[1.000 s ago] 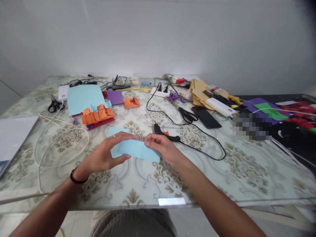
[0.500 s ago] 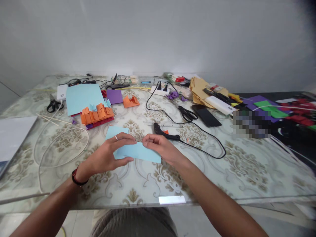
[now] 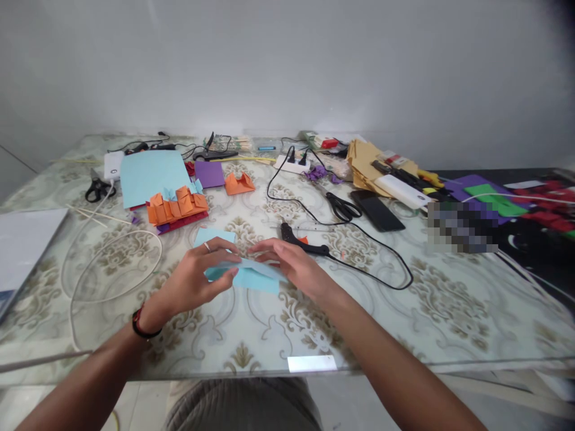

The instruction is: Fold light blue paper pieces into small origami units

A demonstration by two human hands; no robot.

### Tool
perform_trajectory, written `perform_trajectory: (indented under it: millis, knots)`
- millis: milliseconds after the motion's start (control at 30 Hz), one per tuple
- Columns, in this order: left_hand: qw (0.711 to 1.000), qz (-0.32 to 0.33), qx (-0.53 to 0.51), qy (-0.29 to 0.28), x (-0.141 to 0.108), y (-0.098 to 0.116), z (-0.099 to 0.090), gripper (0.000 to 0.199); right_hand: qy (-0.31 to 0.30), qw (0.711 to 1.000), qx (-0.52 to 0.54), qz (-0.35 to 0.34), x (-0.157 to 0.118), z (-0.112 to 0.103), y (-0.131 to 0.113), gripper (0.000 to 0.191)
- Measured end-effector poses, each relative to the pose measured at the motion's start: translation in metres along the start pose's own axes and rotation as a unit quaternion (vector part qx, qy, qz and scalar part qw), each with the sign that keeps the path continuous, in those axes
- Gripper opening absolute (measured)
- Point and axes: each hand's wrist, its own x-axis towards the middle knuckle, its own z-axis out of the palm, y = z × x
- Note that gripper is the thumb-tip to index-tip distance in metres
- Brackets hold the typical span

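A folded sheet of light blue paper (image 3: 257, 280) lies before me on the table, its upper flap slightly raised from the lower layer. My left hand (image 3: 204, 269) holds its left end, with the thumb in front and the fingers over the top. At the far right edge, my right hand (image 3: 291, 263) has its fingers around the raised flap; its thumb is mostly hidden. Another light blue piece (image 3: 214, 236) lies just beyond my left fingers. A black glue gun (image 3: 305, 242) rests beyond my right hand, with an orange scrap beside it.
Folded orange paper pieces (image 3: 177, 206) sit at the left near a large light blue sheet (image 3: 155, 176). Black scissors (image 3: 344, 206), a phone (image 3: 377, 211) and a white power strip (image 3: 291, 164) lie farther back. A black cord (image 3: 386, 284) loops at the right; a white cable (image 3: 112, 299) coils left.
The light blue paper's top flap has lifted away from the lower layer, opening a gap. My right fingers have stretched leftward over the far edge; my left hand has shifted slightly.
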Motion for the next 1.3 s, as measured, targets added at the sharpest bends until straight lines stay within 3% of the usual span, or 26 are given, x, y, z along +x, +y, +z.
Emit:
perform_trajectory:
  millis: [133,300,367,533,700,1033,1300]
  knots:
    - [0.998,-0.051,0.009,0.023,0.001,0.0,-0.002,0.017,-0.033,0.998,-0.051,-0.031,-0.003,-0.001,-0.005,0.053]
    - [0.994,-0.11,0.011,0.018,0.001,-0.003,-0.005,0.027,0.06,0.98,-0.19,-0.022,-0.005,0.006,-0.007,0.036]
    - [0.991,-0.135,-0.006,0.017,0.0,-0.003,-0.006,0.026,0.069,0.982,-0.176,-0.001,-0.005,0.007,-0.006,0.032]
    - [0.983,-0.174,-0.057,-0.019,0.0,-0.001,-0.009,0.033,0.013,0.995,-0.089,0.036,-0.006,0.005,-0.008,0.034]
    - [0.982,-0.169,-0.073,-0.039,0.001,0.002,-0.011,0.034,0.018,0.985,-0.167,0.027,-0.007,-0.001,-0.012,0.034]
    - [0.982,-0.158,-0.06,-0.079,-0.005,-0.002,-0.009,0.04,0.034,0.98,-0.196,0.006,-0.008,-0.001,-0.012,0.043]
    - [0.977,-0.14,-0.143,-0.072,-0.002,-0.003,-0.011,0.032,0.011,0.991,-0.128,-0.043,-0.007,-0.003,-0.01,0.025]
